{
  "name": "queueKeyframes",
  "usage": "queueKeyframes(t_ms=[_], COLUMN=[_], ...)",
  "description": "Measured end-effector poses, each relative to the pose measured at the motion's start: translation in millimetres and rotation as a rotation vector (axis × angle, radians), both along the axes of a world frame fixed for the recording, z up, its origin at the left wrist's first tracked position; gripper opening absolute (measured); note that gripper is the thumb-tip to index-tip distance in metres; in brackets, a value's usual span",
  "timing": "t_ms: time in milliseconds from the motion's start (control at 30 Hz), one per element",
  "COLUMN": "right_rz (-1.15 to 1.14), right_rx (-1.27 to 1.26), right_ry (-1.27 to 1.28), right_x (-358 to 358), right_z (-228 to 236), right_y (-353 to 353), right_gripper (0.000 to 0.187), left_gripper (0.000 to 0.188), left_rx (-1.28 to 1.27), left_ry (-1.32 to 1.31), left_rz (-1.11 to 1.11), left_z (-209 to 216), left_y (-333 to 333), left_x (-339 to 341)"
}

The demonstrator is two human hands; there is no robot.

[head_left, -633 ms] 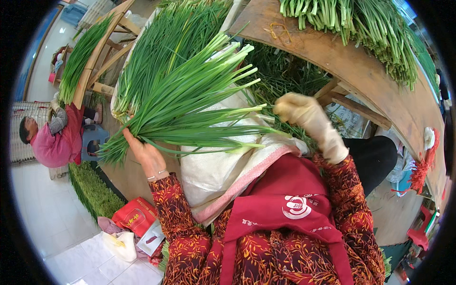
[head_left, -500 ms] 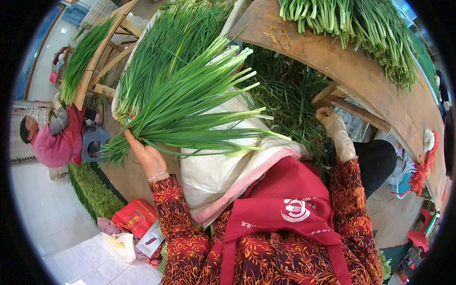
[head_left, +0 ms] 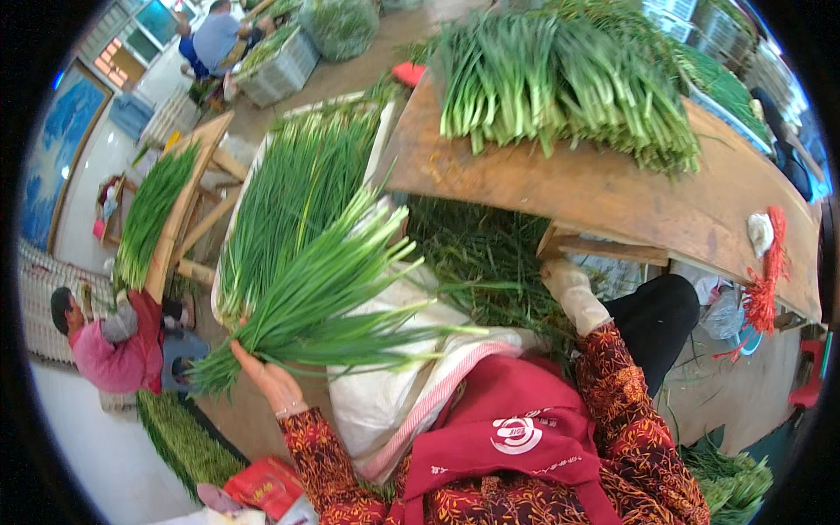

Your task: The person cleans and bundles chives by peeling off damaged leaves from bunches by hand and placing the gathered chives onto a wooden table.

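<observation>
My left hand [head_left: 267, 378] grips a thick bunch of green chives [head_left: 319, 297] near its cut end, and the leaves fan out to the upper right over a white sack [head_left: 389, 385] on my lap. My right hand [head_left: 573, 293], in a pale glove, reaches down under the wooden table [head_left: 604, 197] into a heap of loose green leaves [head_left: 486, 262]. Whether it holds anything there I cannot tell. I wear a red apron [head_left: 516, 433] and patterned red sleeves.
A pile of trimmed scallions [head_left: 560, 83] lies on the tabletop, with red ties [head_left: 763, 289] at its right end. More chives fill a white crate [head_left: 293, 188] and a wooden rack [head_left: 157, 219] to the left. A person in pink [head_left: 114, 337] sits at far left; another sits at the top.
My right hand has dropped from above the bunch down under the table edge into the loose leaves. My left hand still holds the bunch in the same place.
</observation>
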State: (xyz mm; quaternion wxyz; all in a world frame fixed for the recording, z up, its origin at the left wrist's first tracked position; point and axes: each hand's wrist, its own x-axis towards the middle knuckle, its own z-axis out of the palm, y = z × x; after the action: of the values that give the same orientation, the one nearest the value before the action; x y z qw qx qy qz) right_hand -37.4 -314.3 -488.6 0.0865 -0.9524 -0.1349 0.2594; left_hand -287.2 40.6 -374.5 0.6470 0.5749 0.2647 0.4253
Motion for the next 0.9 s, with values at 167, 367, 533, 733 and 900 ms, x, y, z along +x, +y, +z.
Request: queueKeyframes(t_ms=[167, 367, 533, 733, 900], right_rz=[-0.043, 0.115, 0.264, 0.270, 0.257], right_rx=[0.298, 0.503, 0.407, 0.396, 0.495], right_ry=[0.010, 0.144, 0.221, 0.137, 0.064], right_x=[-12.1, -44.2, -61.2, -67.6, -66.5], right_z=[12.8, 24.2, 18.0, 17.6, 26.9], right_y=[-13.6, 1.3, -3.8, -10.7, -14.4], right_gripper=[0.041, 0.039, 0.040, 0.045, 0.037], left_gripper=[0.042, 0.015, 0.017, 0.022, 0.019], left_rx=[0.636, 0.298, 0.325, 0.256, 0.149], left_ry=[-0.079, -0.682, -0.595, -0.438, -0.310], left_rz=[0.028, -0.388, -0.567, -0.834, -1.289], left_z=[63.4, 240.1, 319.2, 348.3, 338.5], left_y=[-16.3, -41.8, -53.3, -103.4, -152.6], left_x=[48.4, 117.8, 195.7, 288.1, 361.4])
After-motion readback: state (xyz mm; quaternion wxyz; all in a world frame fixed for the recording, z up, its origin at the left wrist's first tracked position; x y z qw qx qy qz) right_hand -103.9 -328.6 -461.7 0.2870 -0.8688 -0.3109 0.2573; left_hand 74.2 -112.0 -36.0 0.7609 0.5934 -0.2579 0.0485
